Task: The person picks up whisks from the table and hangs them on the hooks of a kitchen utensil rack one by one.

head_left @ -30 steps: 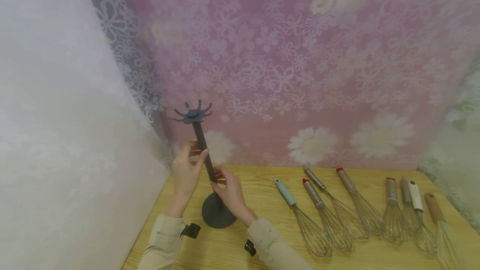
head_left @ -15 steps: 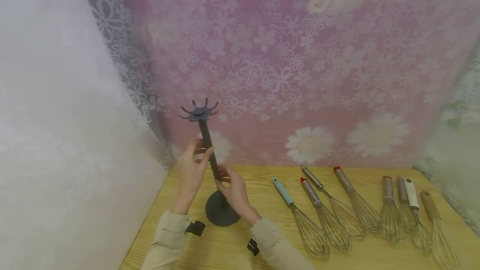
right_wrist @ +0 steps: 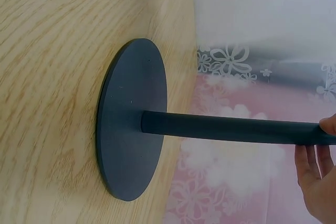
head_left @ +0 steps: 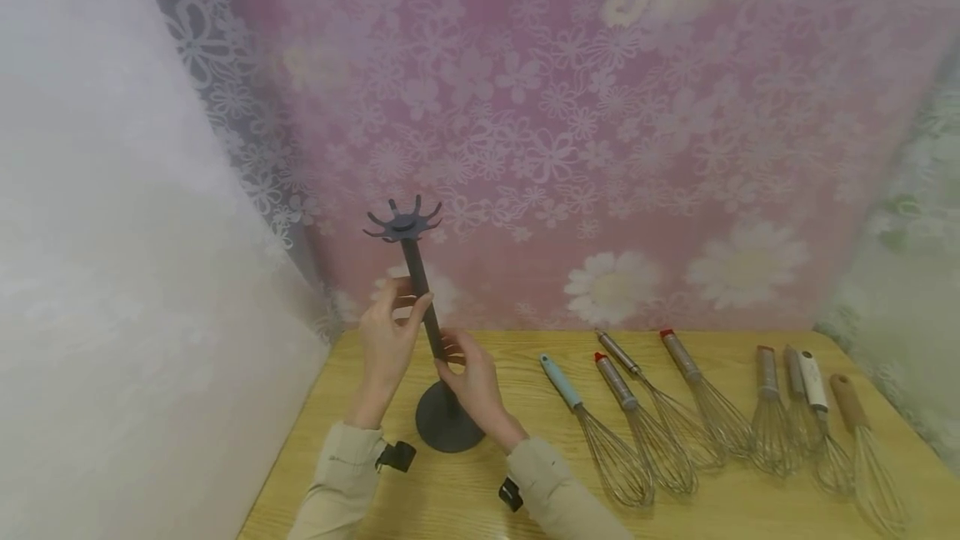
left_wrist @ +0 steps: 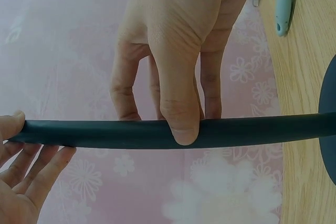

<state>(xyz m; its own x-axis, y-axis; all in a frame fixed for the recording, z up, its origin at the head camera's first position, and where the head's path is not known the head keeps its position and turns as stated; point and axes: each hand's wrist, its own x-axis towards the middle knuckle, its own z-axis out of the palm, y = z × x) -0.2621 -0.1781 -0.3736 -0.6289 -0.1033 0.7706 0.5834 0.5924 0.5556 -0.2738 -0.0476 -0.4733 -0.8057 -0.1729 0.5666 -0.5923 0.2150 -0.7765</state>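
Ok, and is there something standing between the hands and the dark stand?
Nothing visible. The left hand and, lower down, the right hand both hold the dark stand directly. The nearest whisk, blue-handled, lies apart, to the right.

There are eight whisks [head_left: 577, 405], one dark stand [head_left: 432, 332], two hands [head_left: 386, 348] and one table [head_left: 450, 500].

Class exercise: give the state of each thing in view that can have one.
Stand: upright, hooks bare
Base: flat on the table
Left hand: gripping the pole, higher up
Right hand: gripping the pole, lower down
Blue whisk: lying on the table
White whisk: lying on the table
Brown whisk: lying on the table
Other five whisks: lying down
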